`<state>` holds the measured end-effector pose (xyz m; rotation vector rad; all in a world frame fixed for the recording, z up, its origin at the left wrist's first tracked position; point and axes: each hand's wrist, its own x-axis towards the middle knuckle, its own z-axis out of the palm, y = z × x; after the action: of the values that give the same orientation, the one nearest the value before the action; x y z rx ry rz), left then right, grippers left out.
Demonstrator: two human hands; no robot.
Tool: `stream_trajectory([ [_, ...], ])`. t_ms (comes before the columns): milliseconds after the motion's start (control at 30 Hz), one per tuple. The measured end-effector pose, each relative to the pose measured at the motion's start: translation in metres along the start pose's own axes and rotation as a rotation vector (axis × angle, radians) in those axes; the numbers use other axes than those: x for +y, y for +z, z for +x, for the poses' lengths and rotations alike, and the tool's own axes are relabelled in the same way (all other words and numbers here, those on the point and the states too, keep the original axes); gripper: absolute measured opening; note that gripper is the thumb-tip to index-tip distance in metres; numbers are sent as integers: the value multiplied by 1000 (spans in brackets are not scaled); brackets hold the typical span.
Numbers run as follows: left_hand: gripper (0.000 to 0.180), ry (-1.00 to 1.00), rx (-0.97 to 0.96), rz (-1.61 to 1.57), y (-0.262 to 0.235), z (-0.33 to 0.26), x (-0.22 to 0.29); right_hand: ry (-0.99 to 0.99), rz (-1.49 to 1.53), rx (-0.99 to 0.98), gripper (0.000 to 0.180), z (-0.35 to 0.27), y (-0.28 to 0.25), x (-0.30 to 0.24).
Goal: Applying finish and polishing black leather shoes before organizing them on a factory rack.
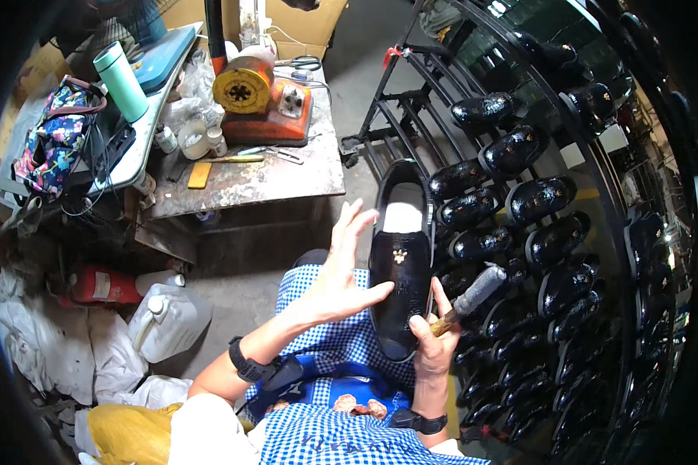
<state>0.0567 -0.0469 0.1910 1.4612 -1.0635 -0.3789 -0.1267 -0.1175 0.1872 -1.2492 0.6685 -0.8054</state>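
Shoe: a glossy black loafer point(400, 267) with a small pale ornament on the vamp, held upright over the lap, toe down — between the two hands, just beside the rack point(520, 194) of like shoes.
Right hand: the right hand point(433, 341) is clenched around the shoe's lower end and also grips the wooden handle of a brush point(473, 293), whose grey head sticks out to the right.
Left hand: the left hand point(341, 271) is released — fingers spread and raised, only the thumb touching the shoe's side; the wrist is bent back, the forearm coming up from lower left with a dark watch on it.
Risk, slip: one hand carries both shoe and brush, so the hold looks divided; I judge the smooth shoe could twist or drop toward the floor.
Risk, smear: the brush head sits close to the racked shoes — a turn of the wrist might mark them.
Worktop: the worktop point(240, 182) with an orange machine point(260, 97) stands well apart, ahead and to the left.
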Motion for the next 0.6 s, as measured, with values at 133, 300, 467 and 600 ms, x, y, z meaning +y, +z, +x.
stream_trajectory([
  [133,45,157,-282,269,-33,-2,-1,158,-20,-179,70,3,-23,-9],
  [300,21,-384,-466,-177,-28,-31,-11,157,-238,-22,60,21,-43,-14],
  [467,25,-757,12,-527,26,-56,-27,-34,-604,234,41,19,-60,0],
  [600,31,-760,70,-664,41,-55,-47,13,-827,75,42,-19,-57,22],
])
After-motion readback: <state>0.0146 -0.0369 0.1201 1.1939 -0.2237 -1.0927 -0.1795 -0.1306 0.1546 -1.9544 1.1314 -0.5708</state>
